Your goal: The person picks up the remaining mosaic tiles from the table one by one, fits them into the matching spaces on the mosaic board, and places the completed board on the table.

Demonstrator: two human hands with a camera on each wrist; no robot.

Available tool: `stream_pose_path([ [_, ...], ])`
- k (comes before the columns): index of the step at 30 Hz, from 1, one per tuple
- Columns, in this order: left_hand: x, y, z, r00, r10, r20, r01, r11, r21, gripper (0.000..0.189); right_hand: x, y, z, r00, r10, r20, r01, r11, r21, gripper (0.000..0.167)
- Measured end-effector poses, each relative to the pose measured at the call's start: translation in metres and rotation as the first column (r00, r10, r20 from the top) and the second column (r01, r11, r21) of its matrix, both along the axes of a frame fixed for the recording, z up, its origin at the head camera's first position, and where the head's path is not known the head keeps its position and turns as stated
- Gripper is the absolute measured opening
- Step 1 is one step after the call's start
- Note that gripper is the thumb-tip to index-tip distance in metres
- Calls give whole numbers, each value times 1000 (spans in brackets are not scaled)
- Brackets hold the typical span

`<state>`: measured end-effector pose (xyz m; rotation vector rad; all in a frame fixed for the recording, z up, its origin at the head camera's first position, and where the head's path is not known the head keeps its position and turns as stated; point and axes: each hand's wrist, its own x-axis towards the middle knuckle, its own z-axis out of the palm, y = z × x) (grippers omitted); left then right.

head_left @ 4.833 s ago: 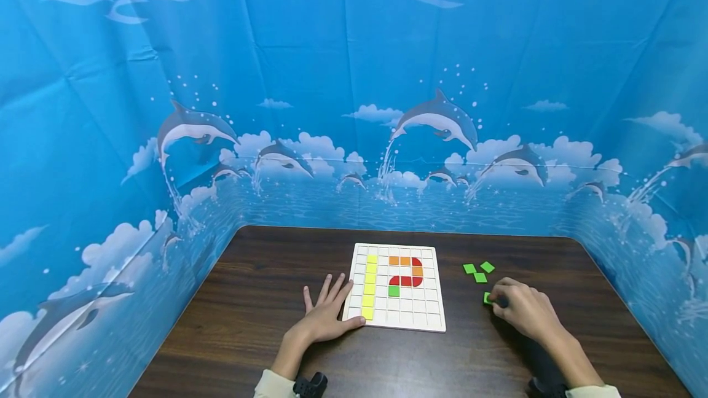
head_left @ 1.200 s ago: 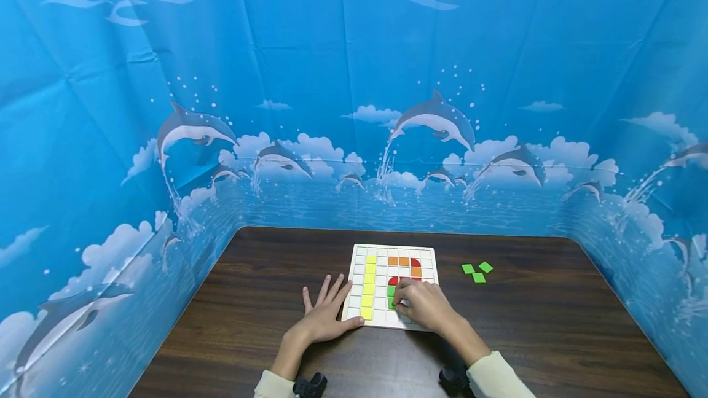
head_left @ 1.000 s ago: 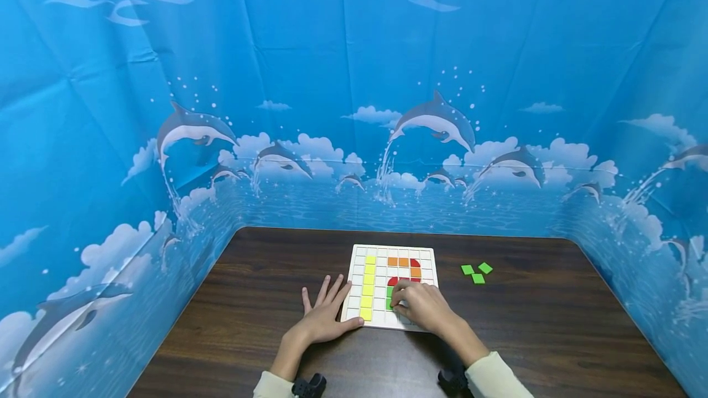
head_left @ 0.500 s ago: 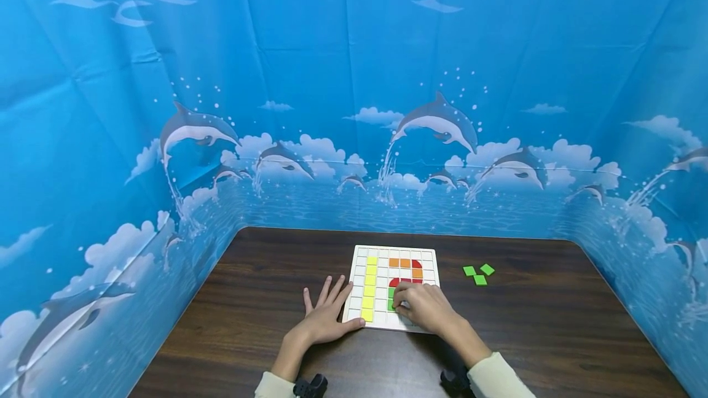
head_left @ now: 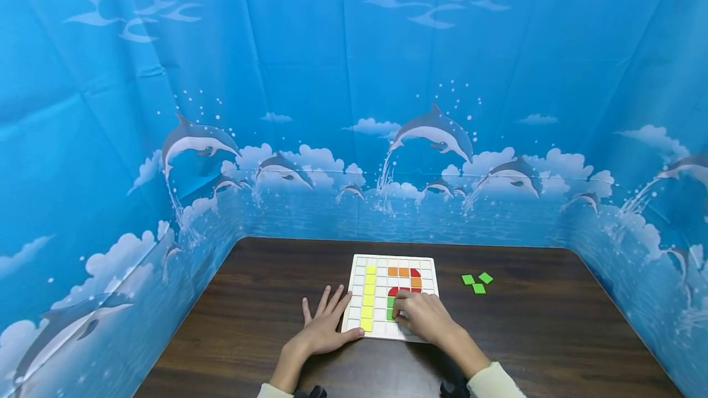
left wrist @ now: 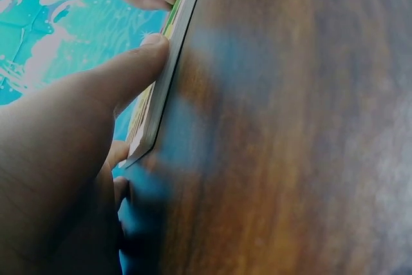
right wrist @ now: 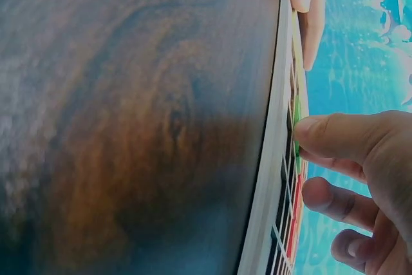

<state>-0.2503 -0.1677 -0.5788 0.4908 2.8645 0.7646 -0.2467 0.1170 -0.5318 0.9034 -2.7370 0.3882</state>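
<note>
A white gridded board (head_left: pixel 380 301) lies flat on the table. My left hand (head_left: pixel 323 331) rests at its left side, fingers spread, with the thumb (left wrist: pixel 132 72) on the near edge. My right hand (head_left: pixel 423 315) is over the board's lower middle. Its thumb and fingers pinch a green square tile (head_left: pixel 390 314), which sits in the grid just below another green tile (head_left: pixel 390 302). The thumb touches green (right wrist: pixel 297 111) in the right wrist view. Yellow tiles (head_left: pixel 368 301) form a column on the left. Orange tiles (head_left: pixel 393 271) and red curved tiles (head_left: pixel 393 292) make a bend, partly covered by my right hand.
Three loose green tiles (head_left: pixel 479 288) lie on the dark wooden table (head_left: pixel 542 318) to the right of the board. A blue curtain printed with dolphins (head_left: pixel 298 109) encloses the table's back and sides.
My right hand has come from the loose tiles at the right to the board, bringing one green tile below the first. Over the last second both hands hold still; only the head view tilts slightly.
</note>
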Motion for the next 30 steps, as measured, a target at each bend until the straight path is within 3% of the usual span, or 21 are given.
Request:
stream_pose_path([
  [5, -1, -1, 1, 1000, -3, 7, 3, 1000, 12, 103, -2, 9, 2, 999, -33, 15, 33, 999, -10, 8],
  [14, -1, 0, 1, 1000, 1, -3, -1, 1000, -7, 104, 0, 39, 11, 987, -161, 4, 161, 987, -21, 8],
  [20, -2, 1, 0, 1000, 2, -8, -2, 1000, -3, 103, -5, 70, 15, 964, -265, -4, 265, 964, -23, 13],
  [25, -3, 0, 0, 1000, 5, 1, -5, 1000, 1, 103, -10, 100, 15, 952, -305, -22, 305, 952, -25, 13],
  [30, -3, 0, 0, 1000, 4, 8, -4, 1000, -10, 104, -12, 128, 16, 945, -325, 21, 326, 945, -33, 10],
])
